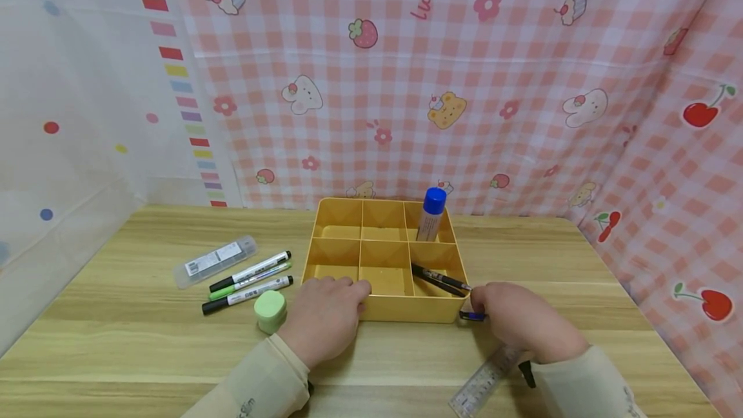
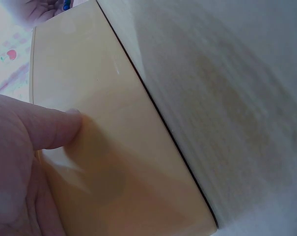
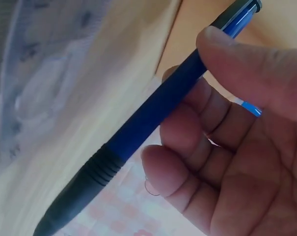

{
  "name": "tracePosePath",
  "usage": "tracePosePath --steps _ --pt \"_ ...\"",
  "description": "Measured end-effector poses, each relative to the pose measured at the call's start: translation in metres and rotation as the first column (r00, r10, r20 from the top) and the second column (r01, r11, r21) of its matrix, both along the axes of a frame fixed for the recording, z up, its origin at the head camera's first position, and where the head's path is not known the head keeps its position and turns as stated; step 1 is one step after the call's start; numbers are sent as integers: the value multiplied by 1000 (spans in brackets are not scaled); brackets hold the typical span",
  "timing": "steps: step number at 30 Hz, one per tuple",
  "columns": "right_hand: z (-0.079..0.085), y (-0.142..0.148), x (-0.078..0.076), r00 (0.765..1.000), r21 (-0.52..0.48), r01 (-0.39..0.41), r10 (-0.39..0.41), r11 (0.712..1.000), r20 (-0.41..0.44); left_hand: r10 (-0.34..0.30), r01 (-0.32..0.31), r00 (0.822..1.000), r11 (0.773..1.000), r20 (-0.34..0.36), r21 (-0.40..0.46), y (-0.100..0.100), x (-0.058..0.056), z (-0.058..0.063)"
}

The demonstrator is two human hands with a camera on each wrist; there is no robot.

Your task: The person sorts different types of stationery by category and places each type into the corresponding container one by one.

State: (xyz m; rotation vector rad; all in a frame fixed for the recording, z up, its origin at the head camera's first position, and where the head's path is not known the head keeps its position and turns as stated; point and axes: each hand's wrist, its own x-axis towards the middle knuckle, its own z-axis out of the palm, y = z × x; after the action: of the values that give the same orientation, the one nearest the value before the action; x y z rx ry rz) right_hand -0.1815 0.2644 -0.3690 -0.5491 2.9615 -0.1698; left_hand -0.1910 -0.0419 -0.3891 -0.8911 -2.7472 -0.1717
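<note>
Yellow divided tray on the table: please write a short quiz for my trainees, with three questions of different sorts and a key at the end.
1. How many compartments does the yellow tray have?
2. True or false: the blue-capped tube stands in the far right compartment, as the person sees it.
3. What is the right hand holding?
A) the clear ruler
B) a blue-barrelled pen
C) the green jar

Key: 1. Six; 2. True; 3. B.

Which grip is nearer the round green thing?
Left. The left grip is beside the round green thing, on the tray's front wall; the right grip is by the tray's right front corner.
</note>
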Motion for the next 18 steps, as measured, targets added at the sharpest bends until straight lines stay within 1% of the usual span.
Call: tracePosePath --steps 2,9,12,16,18 --pt "3 1 1 1000 -2 -15 15 1000 1 -3 3 1000 1000 -2 0 0 0 0" --pt "12 -1 6 995 -60 -25 31 998 97 -6 6 1000 1000 -3 1 0 0 0" --pt "15 -1 7 992 -85 -49 59 995 109 -9 9 1000 1000 0 2 0 0 0" --pt "22 1 10 987 -120 -102 115 988 109 -8 8 1000 1000 11 -1 -1 0 1" --pt "27 1 12 985 -136 -106 123 985 122 -6 6 1000 1000 13 -1 -1 0 1"
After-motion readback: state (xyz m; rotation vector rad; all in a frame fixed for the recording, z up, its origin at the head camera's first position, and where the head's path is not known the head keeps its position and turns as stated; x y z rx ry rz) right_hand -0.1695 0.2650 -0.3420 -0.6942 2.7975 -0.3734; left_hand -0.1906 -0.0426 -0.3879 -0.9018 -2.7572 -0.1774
